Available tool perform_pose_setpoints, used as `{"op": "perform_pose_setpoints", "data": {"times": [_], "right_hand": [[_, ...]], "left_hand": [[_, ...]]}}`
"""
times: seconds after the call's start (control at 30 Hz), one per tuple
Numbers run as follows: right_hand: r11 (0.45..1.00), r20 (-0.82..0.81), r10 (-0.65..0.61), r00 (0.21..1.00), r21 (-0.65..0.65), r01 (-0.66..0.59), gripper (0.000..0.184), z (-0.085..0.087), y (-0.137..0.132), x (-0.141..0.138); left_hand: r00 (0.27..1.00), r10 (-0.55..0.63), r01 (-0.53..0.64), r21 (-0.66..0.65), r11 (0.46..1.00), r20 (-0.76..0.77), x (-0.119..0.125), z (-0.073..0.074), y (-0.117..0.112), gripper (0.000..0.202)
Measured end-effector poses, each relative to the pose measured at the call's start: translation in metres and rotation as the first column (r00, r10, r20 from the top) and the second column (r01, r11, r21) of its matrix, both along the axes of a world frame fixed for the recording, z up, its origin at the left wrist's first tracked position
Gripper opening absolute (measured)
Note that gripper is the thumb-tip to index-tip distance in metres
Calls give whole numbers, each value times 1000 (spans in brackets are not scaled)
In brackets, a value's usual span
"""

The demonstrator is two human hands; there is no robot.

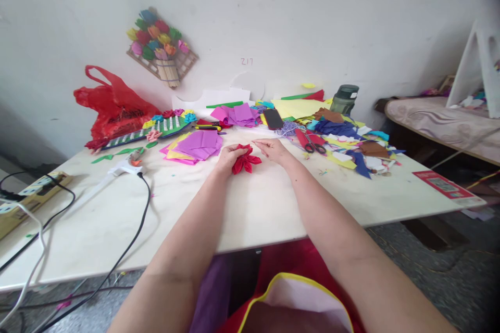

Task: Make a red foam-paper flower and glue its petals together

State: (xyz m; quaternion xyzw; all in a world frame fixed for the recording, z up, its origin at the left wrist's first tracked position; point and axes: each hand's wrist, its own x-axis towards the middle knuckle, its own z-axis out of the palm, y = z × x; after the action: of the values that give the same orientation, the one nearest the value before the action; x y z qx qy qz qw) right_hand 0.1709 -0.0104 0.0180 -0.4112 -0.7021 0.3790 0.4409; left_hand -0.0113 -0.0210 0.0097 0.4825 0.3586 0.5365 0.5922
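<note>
A red folded-paper flower [246, 161] with pointed petals is held just above the white table, in front of me. My left hand [229, 158] is closed on its left side, thumb against the petals. Just right of the flower, my right hand [272, 151] has its thumb and fingers drawn together in a pinch. Its fingertips point at the flower's upper edge, with a small gap visible. Whatever the right fingertips hold, if anything, is too small to make out.
Purple and yellow paper sheets [199, 145] lie beyond my left hand. Scissors [314, 146] and piled paper scraps [351, 138] are at right. A white glue gun [127, 166] with a black cord lies left, near a power strip [35, 195]. A green bottle [345, 99] stands behind.
</note>
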Motion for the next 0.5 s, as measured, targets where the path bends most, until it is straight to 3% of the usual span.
{"op": "perform_pose_setpoints", "data": {"times": [0.23,0.5], "right_hand": [[998,51,-33,998,56,30,39,2,0,0],[1000,-3,4,1000,-19,-4,49,2,-1,-2]], "left_hand": [[999,8,-8,12,1000,-45,-1,-4,3,25],[1000,6,-6,15,1000,-24,-1,-5,5,23]]}}
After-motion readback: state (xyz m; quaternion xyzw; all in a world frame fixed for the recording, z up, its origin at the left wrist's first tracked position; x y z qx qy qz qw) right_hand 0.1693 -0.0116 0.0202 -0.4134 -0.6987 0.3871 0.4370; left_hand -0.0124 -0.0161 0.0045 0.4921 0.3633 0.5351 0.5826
